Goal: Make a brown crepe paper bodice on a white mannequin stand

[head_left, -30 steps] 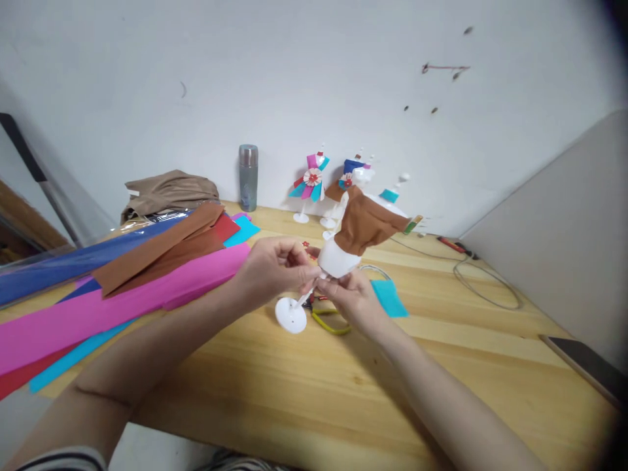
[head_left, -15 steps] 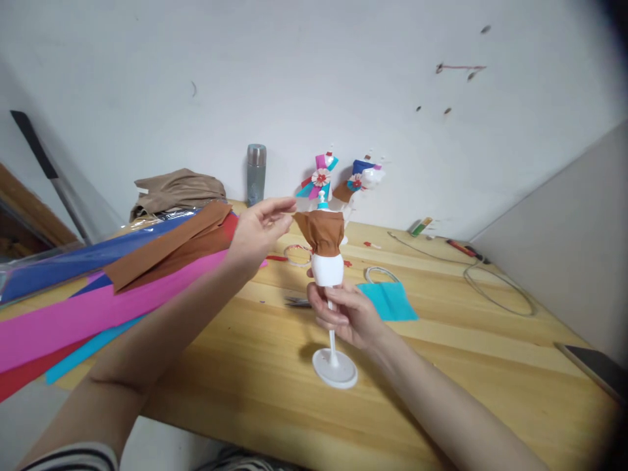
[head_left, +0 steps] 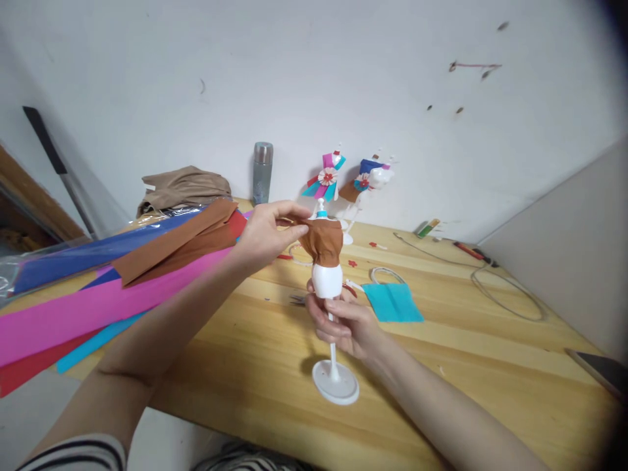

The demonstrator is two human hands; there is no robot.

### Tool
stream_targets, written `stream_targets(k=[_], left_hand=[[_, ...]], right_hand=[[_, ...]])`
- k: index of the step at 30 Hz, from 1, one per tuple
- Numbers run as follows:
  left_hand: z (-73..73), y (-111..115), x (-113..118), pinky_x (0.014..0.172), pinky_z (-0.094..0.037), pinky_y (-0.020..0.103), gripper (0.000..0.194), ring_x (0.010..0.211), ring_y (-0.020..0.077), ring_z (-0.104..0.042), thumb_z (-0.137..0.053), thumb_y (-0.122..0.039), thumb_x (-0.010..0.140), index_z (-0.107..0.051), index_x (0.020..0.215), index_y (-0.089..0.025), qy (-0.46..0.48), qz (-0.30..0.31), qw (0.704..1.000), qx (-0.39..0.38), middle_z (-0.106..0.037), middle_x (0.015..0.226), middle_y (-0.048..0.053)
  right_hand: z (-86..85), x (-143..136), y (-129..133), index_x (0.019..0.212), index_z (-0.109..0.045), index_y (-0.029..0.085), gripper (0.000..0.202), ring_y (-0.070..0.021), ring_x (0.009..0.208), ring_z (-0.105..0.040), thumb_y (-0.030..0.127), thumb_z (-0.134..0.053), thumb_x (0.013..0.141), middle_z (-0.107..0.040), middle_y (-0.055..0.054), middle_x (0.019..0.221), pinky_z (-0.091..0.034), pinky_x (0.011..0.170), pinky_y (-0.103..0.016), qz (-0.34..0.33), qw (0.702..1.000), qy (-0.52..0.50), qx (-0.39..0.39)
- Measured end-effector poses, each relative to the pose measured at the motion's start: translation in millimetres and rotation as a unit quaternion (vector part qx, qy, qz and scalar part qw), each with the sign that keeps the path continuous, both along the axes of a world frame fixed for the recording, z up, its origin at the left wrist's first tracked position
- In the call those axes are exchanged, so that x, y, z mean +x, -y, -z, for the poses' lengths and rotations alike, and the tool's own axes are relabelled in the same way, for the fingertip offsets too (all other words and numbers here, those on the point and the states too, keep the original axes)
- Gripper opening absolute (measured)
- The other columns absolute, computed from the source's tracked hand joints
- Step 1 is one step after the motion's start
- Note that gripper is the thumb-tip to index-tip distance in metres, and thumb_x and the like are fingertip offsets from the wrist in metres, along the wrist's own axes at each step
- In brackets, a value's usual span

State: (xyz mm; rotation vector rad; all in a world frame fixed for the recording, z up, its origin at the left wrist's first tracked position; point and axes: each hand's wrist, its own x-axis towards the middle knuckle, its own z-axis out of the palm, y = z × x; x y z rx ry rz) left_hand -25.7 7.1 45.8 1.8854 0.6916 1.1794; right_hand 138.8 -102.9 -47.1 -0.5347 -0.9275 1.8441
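A small white dress form point(head_left: 327, 281) on a round base stands tilted slightly above or on the table; I cannot tell if the base touches. Around its torso is a gathered brown crepe-paper wrap point(head_left: 324, 241), and a light-blue band point(head_left: 321, 214) circles the neck. My right hand point(head_left: 343, 322) is closed round the stem just under the white body. With thumb and fingers, my left hand point(head_left: 275, 230) pinches the wrap's upper left edge. Behind my right fingers lies a partly hidden pair of pliers or scissors point(head_left: 297, 300).
Coloured paper strips point(head_left: 171, 288) are piled on the left beside brown cloth point(head_left: 184, 188). Two decorated dress forms point(head_left: 328, 176) and a thermos point(head_left: 262, 173) stand by the wall. On the right are a blue square point(head_left: 394, 303), a cable point(head_left: 490, 301) and a dark flat device point(head_left: 596, 369).
My left hand has moved right and slightly down onto the wrap's upper left edge. The dress form sits a little lower in view, still held by my right hand.
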Motion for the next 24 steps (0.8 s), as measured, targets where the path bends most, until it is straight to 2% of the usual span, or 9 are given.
stream_targets(k=[3,7,14,17,20,24], left_hand=[[1.6,5,2,0.083,-0.055,0.031,0.008,0.081,0.0168,-0.069,-0.072,-0.012,0.075,-0.075,0.080,-0.016,-0.002,-0.046,0.997,0.055,-0.076,0.083,0.004],[5.8,7,3,0.084,-0.052,0.031,0.007,0.080,0.0172,-0.065,-0.070,-0.011,0.076,-0.071,0.076,-0.019,-0.018,-0.097,0.984,0.149,-0.073,0.079,0.002],[11.5,7,4,0.076,-0.046,0.031,0.017,0.073,0.0176,-0.058,-0.060,-0.016,0.085,-0.061,0.069,-0.021,-0.054,-0.126,0.948,0.287,-0.065,0.073,0.003],[16.1,5,6,0.074,-0.045,0.032,0.018,0.073,0.0187,-0.058,-0.055,-0.016,0.088,-0.060,0.071,-0.020,-0.059,-0.120,0.934,0.331,-0.064,0.073,0.005],[19.1,7,8,0.075,-0.047,0.032,0.017,0.077,0.0196,-0.062,-0.053,-0.015,0.088,-0.063,0.074,-0.020,-0.049,-0.102,0.938,0.329,-0.068,0.077,0.006],[17.0,14,11,0.083,-0.052,0.030,0.010,0.084,0.0179,-0.067,-0.059,-0.017,0.085,-0.068,0.089,-0.019,0.000,-0.070,0.974,0.215,-0.073,0.090,0.005]], right_hand=[[1.0,-1,2,0.102,-0.058,0.020,0.034,0.0022,0.033,-0.013,0.033,-0.079,0.079,-0.063,0.008,0.066,-0.020,0.037,-0.016,-0.006,1.000,-0.010,-0.002],[1.0,-2,3,0.102,-0.057,0.020,0.032,0.0022,0.033,-0.012,0.032,-0.077,0.080,-0.062,0.008,0.066,-0.019,0.036,-0.015,-0.013,1.000,-0.021,0.002],[-0.2,-4,3,0.103,-0.057,0.020,0.031,0.0020,0.033,-0.012,0.033,-0.077,0.082,-0.062,0.009,0.065,-0.018,0.035,-0.015,-0.021,0.999,-0.033,0.006],[-2.9,-5,5,0.102,-0.057,0.020,0.030,0.0023,0.033,-0.011,0.033,-0.076,0.082,-0.062,0.009,0.065,-0.018,0.035,-0.014,-0.021,0.999,-0.039,0.006],[-5.6,-6,6,0.100,-0.056,0.020,0.032,0.0024,0.032,-0.011,0.033,-0.078,0.081,-0.062,0.009,0.064,-0.018,0.035,-0.014,-0.015,0.999,-0.037,0.002],[-6.9,-7,7,0.098,-0.055,0.021,0.033,0.0027,0.032,-0.010,0.033,-0.079,0.080,-0.061,0.010,0.063,-0.016,0.034,-0.014,-0.002,0.999,-0.037,0.006]])
